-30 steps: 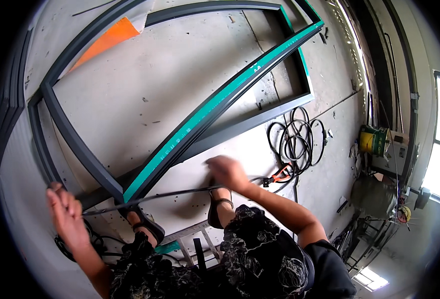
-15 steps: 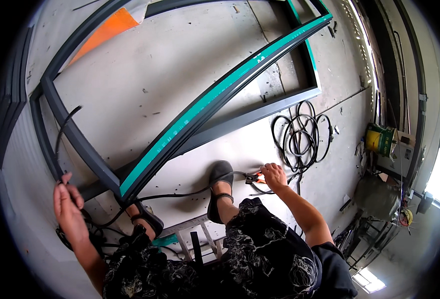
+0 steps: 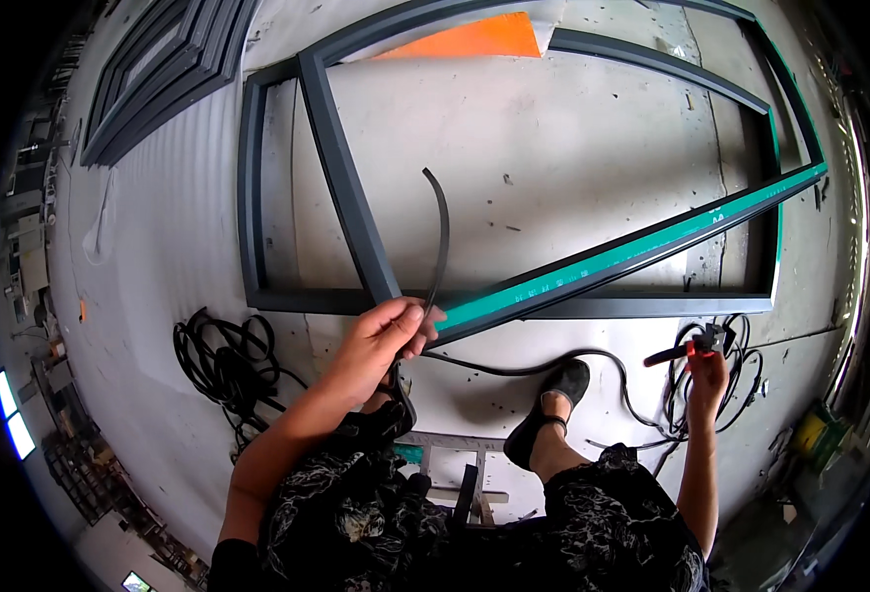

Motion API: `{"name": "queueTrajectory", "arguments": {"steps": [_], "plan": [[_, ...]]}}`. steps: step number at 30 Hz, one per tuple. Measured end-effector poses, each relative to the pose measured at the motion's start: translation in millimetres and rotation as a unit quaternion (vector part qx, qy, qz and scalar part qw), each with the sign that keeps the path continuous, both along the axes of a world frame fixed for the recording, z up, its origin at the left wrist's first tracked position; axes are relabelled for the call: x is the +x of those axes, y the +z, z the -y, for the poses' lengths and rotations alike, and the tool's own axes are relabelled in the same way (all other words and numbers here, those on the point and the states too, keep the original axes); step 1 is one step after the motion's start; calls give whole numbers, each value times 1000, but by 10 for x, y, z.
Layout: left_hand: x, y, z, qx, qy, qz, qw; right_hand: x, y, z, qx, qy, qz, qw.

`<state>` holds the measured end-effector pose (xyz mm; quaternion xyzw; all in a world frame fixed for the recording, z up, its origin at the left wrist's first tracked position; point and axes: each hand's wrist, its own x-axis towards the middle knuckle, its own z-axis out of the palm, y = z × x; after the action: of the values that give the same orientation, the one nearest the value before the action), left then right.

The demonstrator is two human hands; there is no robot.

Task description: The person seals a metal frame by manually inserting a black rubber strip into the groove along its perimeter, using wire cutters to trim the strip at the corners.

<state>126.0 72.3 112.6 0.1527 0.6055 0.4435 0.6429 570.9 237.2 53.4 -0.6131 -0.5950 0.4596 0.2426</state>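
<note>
My left hand [image 3: 381,335] is closed at the near corner of a dark grey frame [image 3: 341,178] whose near bar carries green film. Between its thumb and fingers I pinch a black rubber strip [image 3: 444,232], and the free end curves up over the floor inside the frame. Out to the right, my right hand [image 3: 708,380] grips hand shears [image 3: 706,343] with red-orange and black parts, held above a coil of black strip. A long run of black strip [image 3: 524,369] crosses the floor from near my left hand toward that coil.
A second grey frame [image 3: 250,197] lies under the first. Several stacked frames [image 3: 174,74] stand at the far left. A tangle of black strip [image 3: 223,370] lies left of my arm. An orange sheet [image 3: 474,37] lies at the back, and a small metal stool [image 3: 455,464] is below me.
My left hand has moved right to the frame's corner with the strip pinched in it. The right hand has lifted the shears off the floor. The whole view has swung left.
</note>
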Motion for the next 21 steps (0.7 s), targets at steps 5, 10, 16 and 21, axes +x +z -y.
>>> {"name": "queueTrajectory", "arguments": {"steps": [5,10,16,21], "plan": [[4,29,-10,-12,-5,73,997,-1439,389,64,-385,237,-303,839],[162,8,-96,19,-55,132,990,-2008,83,416,-485,362,-345,718],[125,-51,0,-8,-3,220,975,-2273,153,582,-600,322,-296,670],[130,-39,28,-52,82,204,974,-2275,296,741,-528,280,-348,722]]}}
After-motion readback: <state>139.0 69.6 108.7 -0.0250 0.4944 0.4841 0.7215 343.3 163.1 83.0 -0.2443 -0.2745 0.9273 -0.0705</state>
